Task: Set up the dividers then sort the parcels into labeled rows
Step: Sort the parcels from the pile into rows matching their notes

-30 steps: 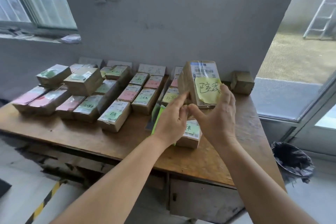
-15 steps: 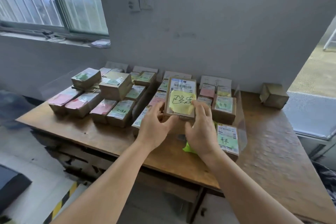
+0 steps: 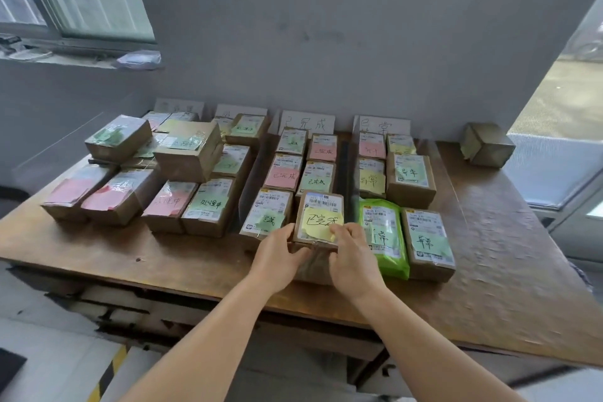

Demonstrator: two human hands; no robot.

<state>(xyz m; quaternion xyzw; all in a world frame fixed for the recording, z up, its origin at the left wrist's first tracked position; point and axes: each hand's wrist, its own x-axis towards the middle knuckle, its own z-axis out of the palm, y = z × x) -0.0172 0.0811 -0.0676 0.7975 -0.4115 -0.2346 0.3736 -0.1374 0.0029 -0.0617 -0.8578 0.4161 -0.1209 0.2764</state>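
A brown parcel with a yellow handwritten note (image 3: 321,217) stands at the front of the third row on the wooden table (image 3: 509,254). My left hand (image 3: 277,254) grips its front left corner. My right hand (image 3: 354,256) grips its front right corner, the thumb on the yellow note. Several parcels with pink, green and yellow notes lie in rows behind and beside it. White row labels (image 3: 306,122) lean on the wall at the back. Clear upright dividers (image 3: 249,173) separate the rows.
A bright green soft parcel (image 3: 383,232) and a brown parcel (image 3: 427,243) lie just right of my hands. A lone brown box (image 3: 487,144) sits at the table's back right. Stacked parcels (image 3: 189,153) fill the left side. An open doorway is at the right.
The yellow-noted parcel came down from in front of me to the table at the front of the third row. Both hands moved with it and still hold it.
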